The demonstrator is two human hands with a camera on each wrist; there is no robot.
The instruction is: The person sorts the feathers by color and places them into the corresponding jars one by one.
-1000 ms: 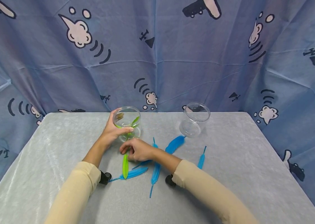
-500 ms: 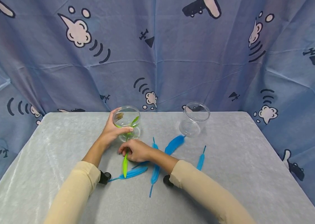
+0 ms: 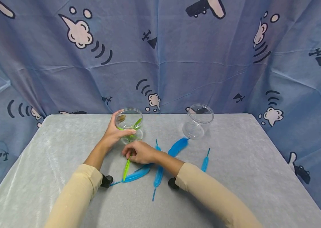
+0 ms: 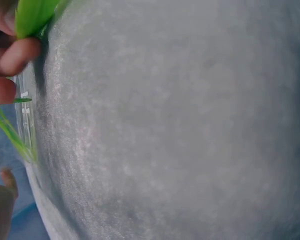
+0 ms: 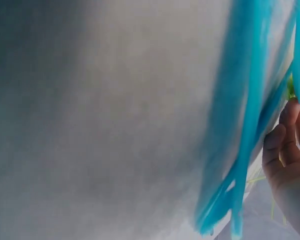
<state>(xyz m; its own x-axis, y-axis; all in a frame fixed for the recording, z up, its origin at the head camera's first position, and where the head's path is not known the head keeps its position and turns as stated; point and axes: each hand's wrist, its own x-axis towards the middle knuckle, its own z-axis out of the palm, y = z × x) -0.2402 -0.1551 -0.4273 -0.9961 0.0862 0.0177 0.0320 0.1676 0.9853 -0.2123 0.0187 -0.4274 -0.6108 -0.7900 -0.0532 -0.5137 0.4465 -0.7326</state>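
Observation:
My left hand point(image 3: 112, 134) grips a clear round jar point(image 3: 136, 127) at the back left of the table. Several green feathers point(image 3: 138, 122) show inside it; in the left wrist view they slant behind the jar's wall. Just in front of the jar, my right hand point(image 3: 140, 152) pinches another green feather point(image 3: 126, 169). That feather points down toward me, and its lower tip overlaps a blue feather point(image 3: 137, 174) in the head view. From the left wrist, the curled fingers point(image 4: 20, 55) of the right hand show beside the held feather's broad vane point(image 4: 35, 15).
A second clear jar point(image 3: 194, 129) stands upright at the back right. Several blue feathers lie about the middle, including a fluffy one point(image 3: 178, 147), one lengthwise point(image 3: 158, 177) under the right wrist, and one further right point(image 3: 204, 164). A patterned blue curtain point(image 3: 160, 63) hangs behind the table.
The green feather in my right hand has turned slightly, its lower tip shifting to the left and its vane looking narrower. The left hand and both jars keep their places.

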